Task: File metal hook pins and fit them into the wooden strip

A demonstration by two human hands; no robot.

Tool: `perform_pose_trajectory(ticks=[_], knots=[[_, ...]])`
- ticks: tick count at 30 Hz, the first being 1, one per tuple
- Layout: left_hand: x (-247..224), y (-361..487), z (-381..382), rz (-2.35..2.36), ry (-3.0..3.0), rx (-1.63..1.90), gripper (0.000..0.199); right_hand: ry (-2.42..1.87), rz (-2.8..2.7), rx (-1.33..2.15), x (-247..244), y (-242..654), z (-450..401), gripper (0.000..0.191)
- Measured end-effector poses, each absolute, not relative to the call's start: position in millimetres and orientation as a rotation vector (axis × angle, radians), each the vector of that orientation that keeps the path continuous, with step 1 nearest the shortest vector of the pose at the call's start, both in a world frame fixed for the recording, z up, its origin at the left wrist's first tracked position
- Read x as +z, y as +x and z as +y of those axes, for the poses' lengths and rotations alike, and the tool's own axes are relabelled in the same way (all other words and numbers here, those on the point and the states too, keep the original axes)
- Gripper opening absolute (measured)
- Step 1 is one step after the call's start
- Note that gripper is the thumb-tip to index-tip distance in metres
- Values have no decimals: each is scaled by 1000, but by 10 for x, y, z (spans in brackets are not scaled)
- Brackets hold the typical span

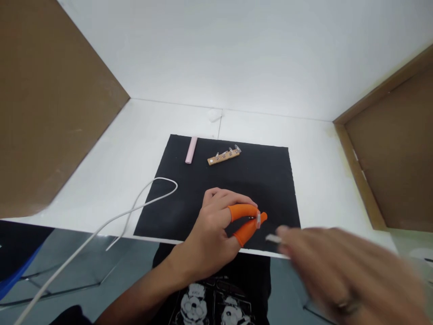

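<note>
Over the lower right of the black mat (189,203), my left hand (216,225) wears orange finger covers on its thumb and index finger. These pinch a small clear piece (259,220), perhaps plastic; its exact kind I cannot make out. To the right, my right hand (338,266) is smeared by motion, with its fingers closed on a small whitish strip (271,238). That strip's tip points toward the left hand, a short gap away. Further back on the mat lies a tan strip (223,157) bearing several small clear pieces and metal dots.
A pink bar (191,150) lies at the mat's back left. The white cable (135,208) loops over the mat's left edge and hangs off the table front. Brown panels stand left (50,108) and right (395,149). A small white lump (214,115) sits near the back wall.
</note>
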State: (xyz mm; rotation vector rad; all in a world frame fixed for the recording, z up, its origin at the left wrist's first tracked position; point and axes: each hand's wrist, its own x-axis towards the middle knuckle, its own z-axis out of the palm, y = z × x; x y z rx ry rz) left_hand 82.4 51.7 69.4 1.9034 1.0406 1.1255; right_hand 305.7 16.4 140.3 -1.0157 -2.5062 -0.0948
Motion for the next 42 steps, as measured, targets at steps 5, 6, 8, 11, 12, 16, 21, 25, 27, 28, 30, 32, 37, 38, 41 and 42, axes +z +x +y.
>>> perform_pose_trajectory(ticks=[5,6,8,11,12,16,21,25,27,28,30,32,37,38,41,42], knots=[[732,799,503,1048,1913,1109,10,-871,-2502,-31,1376,2942,174,25],[737,796,496,1047,1913,1109,11,-911,-2488,-15,1366,3010,223,18],[745,792,480,1042,1908,1108,11,-1026,-2420,-112,1352,3127,305,9],[755,787,466,1027,1900,1108,9,-1074,-2418,-98,1330,3081,277,13],[757,783,466,1024,1898,1110,9,-1021,-2428,-48,1321,3020,234,18],[758,763,465,1015,1894,1109,11,-850,-2452,102,1303,2946,162,24],[743,765,436,1023,1876,1096,10,-1072,-2360,-36,1361,3129,279,7],[750,775,430,1020,1867,1102,10,-1049,-2417,186,1374,2856,70,25],[758,776,432,1020,1868,1103,10,-1014,-2496,217,1356,2804,41,25],[761,776,432,1020,1868,1105,10,-988,-2508,206,1344,2836,77,24],[763,776,429,1019,1870,1102,11,-940,-2440,108,1322,2983,215,16],[760,777,424,1027,1873,1088,11,-1025,-2349,-103,1310,3124,339,10],[755,781,429,1035,1891,1090,12,-935,-2494,92,1286,2995,195,14],[758,783,431,1031,1891,1096,12,-922,-2515,154,1277,2953,146,17],[767,790,429,1027,1887,1087,10,-978,-2457,146,1244,3005,138,14],[769,792,427,1025,1886,1084,9,-1002,-2424,85,1235,3072,178,12]])
